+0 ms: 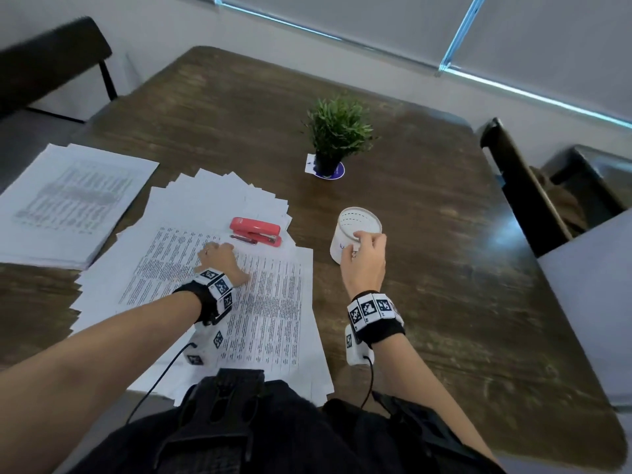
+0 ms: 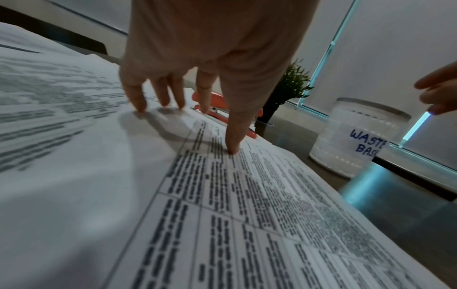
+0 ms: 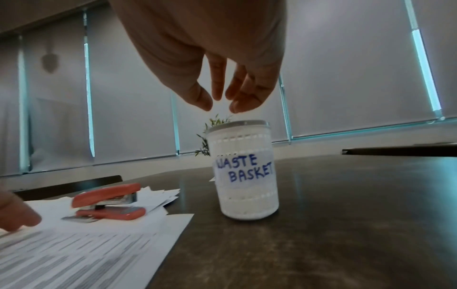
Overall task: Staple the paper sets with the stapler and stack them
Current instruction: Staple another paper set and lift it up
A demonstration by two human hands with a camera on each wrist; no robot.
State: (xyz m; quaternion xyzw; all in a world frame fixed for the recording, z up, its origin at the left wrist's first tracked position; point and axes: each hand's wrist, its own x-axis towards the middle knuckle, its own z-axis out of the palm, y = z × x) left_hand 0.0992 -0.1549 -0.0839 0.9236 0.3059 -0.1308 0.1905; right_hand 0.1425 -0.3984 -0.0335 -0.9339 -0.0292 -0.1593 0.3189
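Printed sheets (image 1: 260, 302) lie fanned and loose on the desk (image 1: 444, 268), directly in front of the person; topmost page shows dense tabular text. A second, squarer pile of paper (image 1: 68, 206) sits well apart to the left, probably the finished stack, though no staples are visible at this resolution.

Red stapler (image 1: 255, 231) rests on the far edge of the fanned sheets, unheld, its top arm raised off the base in the right wrist view.

Left hand (image 1: 220, 260): fingers straight and spread, fingertips (image 2: 232, 150) pressing the top sheet flat. Grip released, grasping nothing.

Right hand (image 1: 364, 258): poised over the rim of a white cup (image 3: 245, 170) lettered "WASTE BASKET", standing on the desk just right of the papers. Fingers loosely bunched, tips apart in the wrist view; a small pale scrap may sit near the fingers in the head view, too small to confirm. Grip reads as released.

Judgement: between sets, apparently a discard at the cup while the left hand pins the next pages.

Next move calls for the right hand to cross to the stapler, and the left to square a set's corner first, since the sheets are splayed.

A potted plant (image 1: 337, 135) stands further back.
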